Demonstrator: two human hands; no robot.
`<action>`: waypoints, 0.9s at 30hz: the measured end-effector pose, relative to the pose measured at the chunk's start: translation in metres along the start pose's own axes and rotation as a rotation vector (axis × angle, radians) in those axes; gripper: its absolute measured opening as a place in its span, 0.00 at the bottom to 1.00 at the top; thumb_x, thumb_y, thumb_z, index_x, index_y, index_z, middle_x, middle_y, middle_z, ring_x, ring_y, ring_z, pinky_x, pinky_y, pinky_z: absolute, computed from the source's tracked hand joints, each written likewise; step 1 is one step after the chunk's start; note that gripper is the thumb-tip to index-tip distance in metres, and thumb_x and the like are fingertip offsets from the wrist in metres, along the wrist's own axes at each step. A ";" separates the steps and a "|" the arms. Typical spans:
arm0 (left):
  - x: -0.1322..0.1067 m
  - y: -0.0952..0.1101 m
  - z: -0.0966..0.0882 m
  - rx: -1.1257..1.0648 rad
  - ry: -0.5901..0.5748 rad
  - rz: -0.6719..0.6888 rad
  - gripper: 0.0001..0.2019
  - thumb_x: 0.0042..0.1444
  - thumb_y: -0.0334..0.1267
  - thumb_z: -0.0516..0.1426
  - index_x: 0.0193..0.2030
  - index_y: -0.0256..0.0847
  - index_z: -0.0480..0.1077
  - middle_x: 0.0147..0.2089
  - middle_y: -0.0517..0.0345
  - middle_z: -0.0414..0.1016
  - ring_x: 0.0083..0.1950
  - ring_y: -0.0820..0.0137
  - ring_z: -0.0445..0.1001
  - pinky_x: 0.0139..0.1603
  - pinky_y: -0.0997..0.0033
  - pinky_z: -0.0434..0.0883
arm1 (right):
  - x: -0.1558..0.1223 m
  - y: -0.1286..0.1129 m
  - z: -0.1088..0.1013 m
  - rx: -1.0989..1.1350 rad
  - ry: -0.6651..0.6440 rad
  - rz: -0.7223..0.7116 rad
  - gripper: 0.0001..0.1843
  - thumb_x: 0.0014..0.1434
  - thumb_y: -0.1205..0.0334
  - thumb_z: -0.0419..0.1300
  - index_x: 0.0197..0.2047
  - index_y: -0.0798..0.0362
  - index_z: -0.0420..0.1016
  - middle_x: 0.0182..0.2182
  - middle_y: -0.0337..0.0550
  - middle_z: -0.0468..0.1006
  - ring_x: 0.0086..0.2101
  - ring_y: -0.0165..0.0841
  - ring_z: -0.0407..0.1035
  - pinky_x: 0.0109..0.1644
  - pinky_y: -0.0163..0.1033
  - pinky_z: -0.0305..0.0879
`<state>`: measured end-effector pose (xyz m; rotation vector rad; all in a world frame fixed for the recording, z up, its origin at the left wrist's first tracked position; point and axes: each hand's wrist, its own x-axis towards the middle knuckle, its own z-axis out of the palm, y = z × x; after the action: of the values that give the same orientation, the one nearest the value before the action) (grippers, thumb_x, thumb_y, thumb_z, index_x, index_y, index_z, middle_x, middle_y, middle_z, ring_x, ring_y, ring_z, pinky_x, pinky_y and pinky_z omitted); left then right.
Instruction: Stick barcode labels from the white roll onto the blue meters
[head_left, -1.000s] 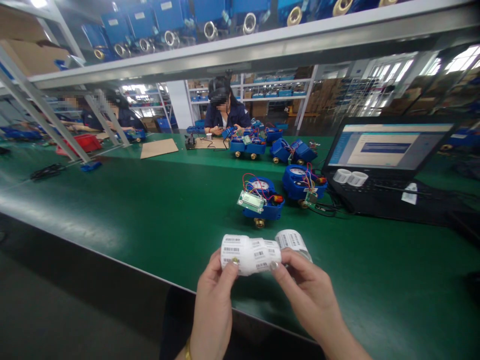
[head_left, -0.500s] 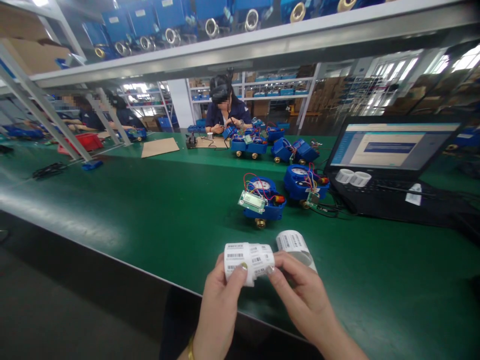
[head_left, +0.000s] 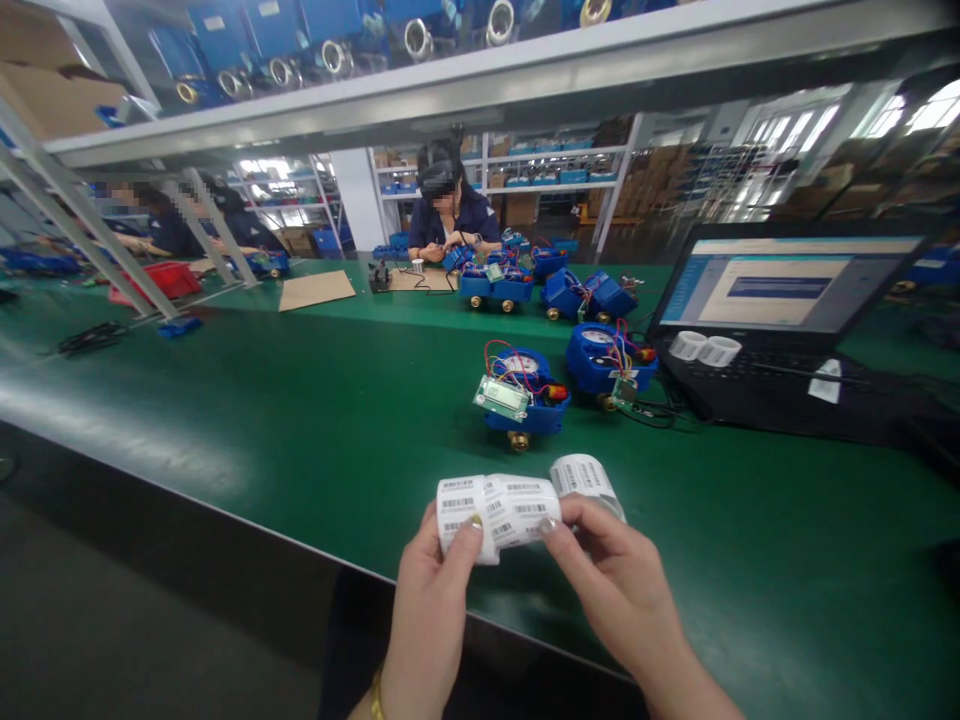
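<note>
Both my hands hold a strip of white barcode labels [head_left: 523, 510] above the front edge of the green table. My left hand [head_left: 439, 575] pinches the rolled or folded left part, thumb on top. The strip's right end is between the thumb and fingers of my right hand [head_left: 611, 570]. Behind my right hand stands a loose roll of barcode labels [head_left: 583, 474], partly hidden by the fingers. Just beyond my hands sits a blue water meter [head_left: 536, 415] with a small circuit board [head_left: 501, 398], coloured wires and a brass fitting.
A second blue meter [head_left: 604, 365] stands beside a black laptop [head_left: 795, 290], with small white rolls [head_left: 705, 348] on its keyboard. Across the table [head_left: 337, 400] a co-worker [head_left: 454, 215] handles parts near more meters. A shelf [head_left: 360, 105] with blue units crosses overhead.
My right hand has drawn slightly to the right, so more of the label strip shows between my hands. My left hand has shifted a little left. The view has tilted slightly.
</note>
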<state>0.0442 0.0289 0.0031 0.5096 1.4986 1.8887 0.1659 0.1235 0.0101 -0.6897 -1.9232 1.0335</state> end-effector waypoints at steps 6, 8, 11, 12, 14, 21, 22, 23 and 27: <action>-0.001 0.001 0.001 -0.008 0.007 -0.021 0.21 0.51 0.46 0.61 0.49 0.36 0.71 0.45 0.46 0.76 0.46 0.58 0.74 0.46 0.65 0.71 | 0.001 -0.003 -0.002 -0.022 -0.030 -0.034 0.11 0.59 0.60 0.55 0.27 0.52 0.72 0.21 0.37 0.70 0.22 0.29 0.64 0.24 0.31 0.59; -0.001 0.001 0.001 -0.010 0.016 -0.019 0.22 0.51 0.46 0.61 0.49 0.36 0.71 0.45 0.47 0.76 0.46 0.59 0.74 0.45 0.66 0.71 | 0.001 -0.003 -0.003 -0.034 -0.043 -0.041 0.11 0.59 0.60 0.55 0.27 0.52 0.71 0.21 0.36 0.70 0.22 0.28 0.63 0.24 0.31 0.58; -0.001 0.000 0.001 -0.005 -0.002 -0.017 0.21 0.52 0.46 0.60 0.50 0.38 0.70 0.47 0.48 0.76 0.46 0.60 0.73 0.45 0.66 0.70 | 0.002 -0.004 -0.004 -0.032 -0.107 -0.051 0.11 0.59 0.61 0.54 0.26 0.53 0.70 0.21 0.36 0.68 0.22 0.28 0.61 0.24 0.31 0.57; -0.001 -0.001 0.001 0.000 -0.018 -0.019 0.21 0.52 0.46 0.60 0.50 0.38 0.70 0.47 0.49 0.75 0.46 0.60 0.73 0.46 0.67 0.70 | 0.003 -0.005 -0.005 -0.028 -0.138 -0.046 0.11 0.59 0.61 0.54 0.27 0.53 0.70 0.21 0.36 0.68 0.22 0.28 0.62 0.24 0.31 0.57; -0.002 -0.002 0.001 0.014 -0.060 -0.026 0.20 0.53 0.45 0.59 0.51 0.39 0.69 0.48 0.50 0.75 0.46 0.61 0.73 0.46 0.67 0.70 | 0.004 -0.007 -0.004 -0.015 -0.191 -0.021 0.12 0.59 0.60 0.54 0.26 0.53 0.70 0.22 0.37 0.69 0.23 0.28 0.62 0.25 0.32 0.57; -0.001 -0.002 0.001 0.022 -0.105 -0.106 0.19 0.52 0.46 0.60 0.46 0.35 0.73 0.46 0.48 0.76 0.48 0.61 0.71 0.48 0.67 0.68 | 0.014 -0.010 -0.002 0.045 -0.268 0.045 0.14 0.60 0.58 0.54 0.26 0.54 0.72 0.21 0.37 0.70 0.23 0.28 0.63 0.25 0.32 0.57; -0.001 0.000 0.001 -0.031 -0.093 -0.136 0.19 0.51 0.46 0.61 0.45 0.34 0.73 0.44 0.47 0.76 0.47 0.60 0.72 0.46 0.67 0.69 | 0.014 -0.009 -0.003 0.046 -0.281 0.022 0.12 0.59 0.58 0.54 0.28 0.54 0.72 0.22 0.38 0.71 0.24 0.29 0.63 0.26 0.32 0.57; 0.000 0.002 0.002 -0.098 -0.080 -0.173 0.20 0.49 0.46 0.62 0.44 0.33 0.74 0.42 0.46 0.77 0.45 0.60 0.72 0.44 0.68 0.70 | 0.014 -0.008 -0.004 0.041 -0.298 -0.012 0.09 0.59 0.59 0.56 0.31 0.53 0.73 0.25 0.39 0.72 0.25 0.30 0.64 0.27 0.33 0.58; 0.003 0.005 0.007 -0.328 -0.059 -0.330 0.19 0.45 0.42 0.64 0.42 0.31 0.74 0.41 0.44 0.77 0.40 0.61 0.74 0.37 0.67 0.72 | 0.012 -0.003 -0.007 -0.031 -0.331 -0.230 0.05 0.56 0.68 0.57 0.37 0.51 0.71 0.36 0.43 0.74 0.35 0.34 0.66 0.35 0.36 0.61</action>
<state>0.0457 0.0351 0.0096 0.1532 1.1231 1.7882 0.1657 0.1342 0.0202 -0.3156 -2.2443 1.0211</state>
